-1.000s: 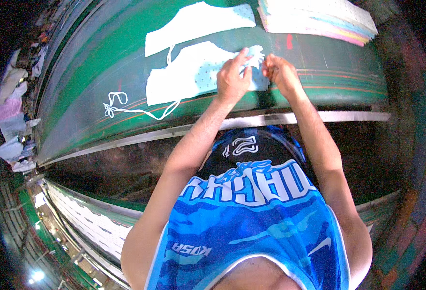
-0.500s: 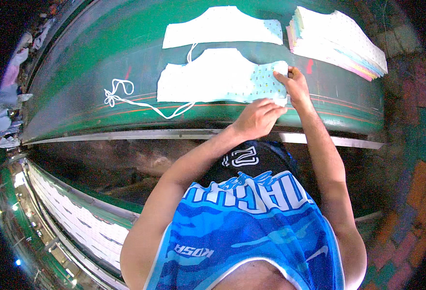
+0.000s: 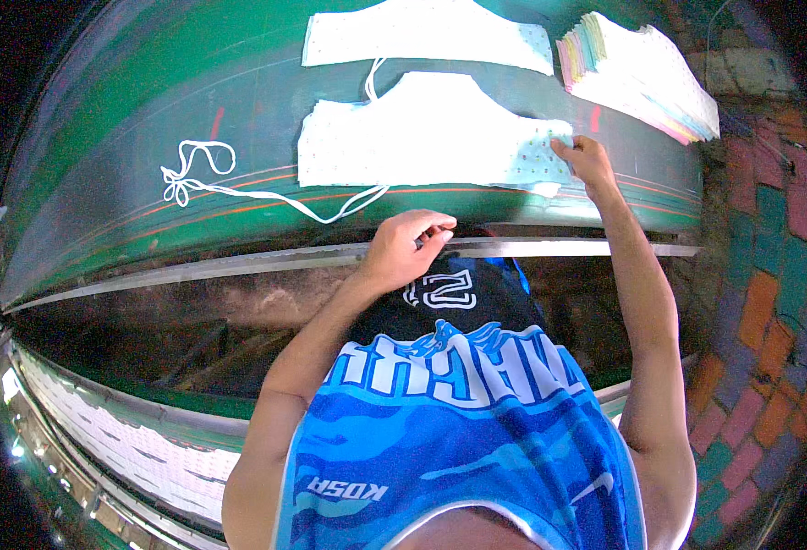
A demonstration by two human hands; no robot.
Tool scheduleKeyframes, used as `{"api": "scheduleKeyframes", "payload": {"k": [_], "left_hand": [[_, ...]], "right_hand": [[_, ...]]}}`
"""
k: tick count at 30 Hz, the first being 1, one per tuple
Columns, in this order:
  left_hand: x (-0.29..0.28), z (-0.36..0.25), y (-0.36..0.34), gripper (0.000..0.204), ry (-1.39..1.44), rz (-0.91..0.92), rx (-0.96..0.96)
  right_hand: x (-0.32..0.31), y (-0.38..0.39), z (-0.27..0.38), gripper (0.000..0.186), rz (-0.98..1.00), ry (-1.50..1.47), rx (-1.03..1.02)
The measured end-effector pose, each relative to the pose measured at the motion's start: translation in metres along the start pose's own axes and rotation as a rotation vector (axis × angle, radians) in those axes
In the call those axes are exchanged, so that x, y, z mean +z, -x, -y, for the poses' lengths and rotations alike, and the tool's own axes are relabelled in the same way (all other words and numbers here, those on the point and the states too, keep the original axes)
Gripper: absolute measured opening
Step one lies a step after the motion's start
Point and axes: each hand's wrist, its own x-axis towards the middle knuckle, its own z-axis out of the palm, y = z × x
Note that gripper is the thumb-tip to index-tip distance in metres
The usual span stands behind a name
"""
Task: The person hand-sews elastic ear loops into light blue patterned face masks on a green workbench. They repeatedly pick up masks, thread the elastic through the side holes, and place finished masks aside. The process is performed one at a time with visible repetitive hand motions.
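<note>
A pale fabric piece (image 3: 422, 133) with small printed motifs lies flat on the green table, its top edge rising to a raised middle. At its right end, my right hand (image 3: 588, 165) pinches the edge between thumb and fingers. My left hand (image 3: 408, 249) is off the cloth, above the table's near edge, with its fingers curled in toward the thumb; whatever may be in them is hidden. From under the piece's lower edge a white cord (image 3: 266, 194) runs left and ends in loose loops.
Farther back lies a second pale fabric piece (image 3: 431, 32) of like shape. A stack of multicoloured cut pieces (image 3: 642, 78) sits at the back right. A metal rail (image 3: 266, 268) borders the green table (image 3: 101, 174) on my side. Coloured paving (image 3: 761, 302) shows at right.
My left hand has drawn back from the cloth's lower right corner, toward me and to the left. The right hand stays at the cloth's right edge. The view has shifted somewhat.
</note>
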Motion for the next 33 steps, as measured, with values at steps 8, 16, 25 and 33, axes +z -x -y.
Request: {"api": "scheduleKeyframes", "payload": {"k": [8, 16, 25, 33], "left_hand": [[-0.004, 0.009, -0.012, 0.02, 0.037, 0.115, -0.061], [0.004, 0.009, -0.022, 0.023, 0.014, 0.223, -0.083], [-0.004, 0.005, -0.031, 0.038, 0.358, 0.438, -0.108], [-0.002, -0.008, -0.037, 0.124, 1.582, 0.332, -0.087]], "right_hand": [[-0.022, 0.006, -0.009, 0.053, -0.125, -0.228, -0.144], [-0.025, 0.036, 0.017, 0.048, -0.484, 0.232, -0.374], [-0.012, 0.13, 0.169, 0.051, -0.434, 0.19, -0.765], [-0.026, 0.189, 0.309, 0.034, -0.046, -0.358, -0.93]]}}
